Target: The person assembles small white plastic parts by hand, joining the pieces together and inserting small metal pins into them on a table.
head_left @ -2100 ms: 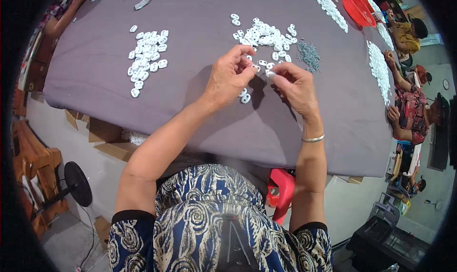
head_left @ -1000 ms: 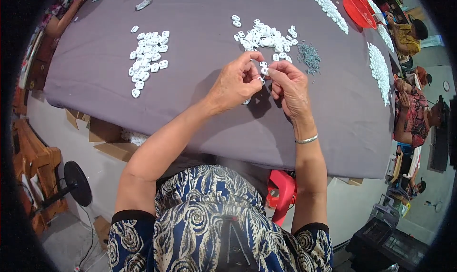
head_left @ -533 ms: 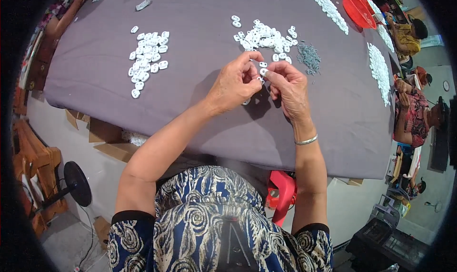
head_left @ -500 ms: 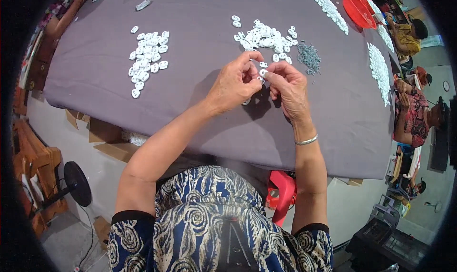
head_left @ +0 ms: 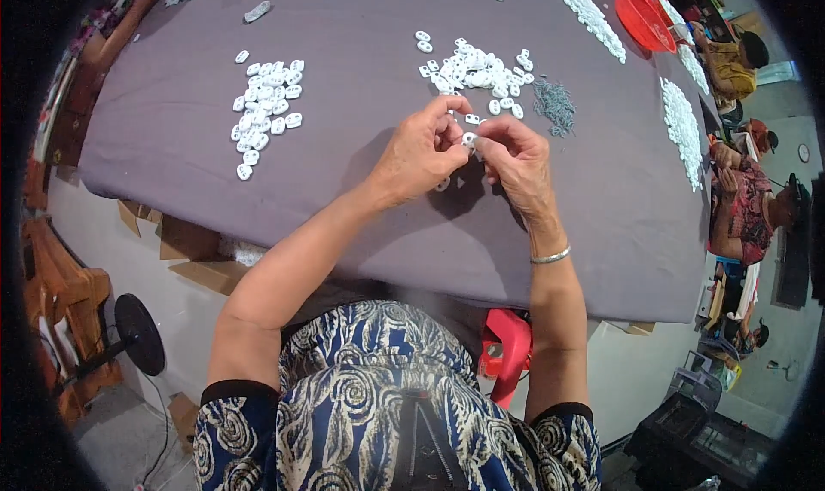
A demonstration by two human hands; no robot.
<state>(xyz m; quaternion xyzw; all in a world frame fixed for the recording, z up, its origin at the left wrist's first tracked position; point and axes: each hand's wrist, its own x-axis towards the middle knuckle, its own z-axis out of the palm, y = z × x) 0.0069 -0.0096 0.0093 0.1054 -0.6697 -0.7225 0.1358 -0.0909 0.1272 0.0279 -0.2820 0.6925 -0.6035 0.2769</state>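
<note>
Over the cloth-covered table, my left hand (head_left: 417, 154) and my right hand (head_left: 522, 166) meet fingertip to fingertip. Between them is a small white plastic piece (head_left: 469, 138) with a hole, pinched by both thumbs and forefingers; my fingers partly hide it. Just beyond my fingertips lies a loose pile of white two-holed oval pieces (head_left: 477, 68). A heap of tiny grey pin-like parts (head_left: 555, 107) sits right of that pile. Farther left there is another group of white oval pieces (head_left: 266, 102). One more white piece (head_left: 442, 183) lies in the shadow under my hands.
Grey cloth (head_left: 361, 70) covers the table. Long rows of white pieces (head_left: 682, 134) and a red basin (head_left: 644, 18) stand at the far right. A small grey lump (head_left: 257, 12) lies far left. Below the edge are an open carton (head_left: 196, 242), a black fan (head_left: 139, 335) and a red stool (head_left: 513, 353).
My right fingertips have moved slightly left and toward me, bringing the white piece closer against my left fingertips. The left hand has barely moved, and the piles look the same.
</note>
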